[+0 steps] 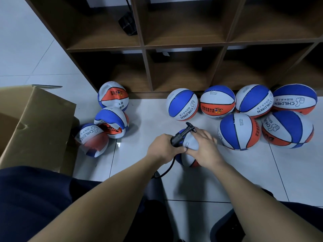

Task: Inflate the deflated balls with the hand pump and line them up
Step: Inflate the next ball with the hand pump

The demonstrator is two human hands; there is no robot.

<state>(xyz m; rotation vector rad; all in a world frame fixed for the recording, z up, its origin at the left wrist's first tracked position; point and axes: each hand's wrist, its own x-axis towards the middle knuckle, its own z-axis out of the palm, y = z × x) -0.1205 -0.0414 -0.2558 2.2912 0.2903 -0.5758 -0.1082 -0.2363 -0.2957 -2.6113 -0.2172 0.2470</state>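
Note:
A blue, white and orange ball [189, 154] lies on the floor in front of me, mostly hidden under my hands. My left hand [164, 145] grips the barrel of a black hand pump [181, 134], whose T-handle points up and away. Its black hose [167, 170] loops down toward my legs. My right hand [205, 145] lies over the top of the ball with its fingers spread, its thumb next to the pump's base. Three limp, dented balls [111, 123] lie at the left. Several round, full balls [239, 109] sit clustered at the right.
A brown wooden cubby shelf [185, 46] stands behind the balls, with a black object [127, 23] in one upper compartment. An open cardboard box [35, 124] sits at the left. My knees in dark clothing fill the bottom of the view. White floor tiles [152, 116] separate the two groups of balls.

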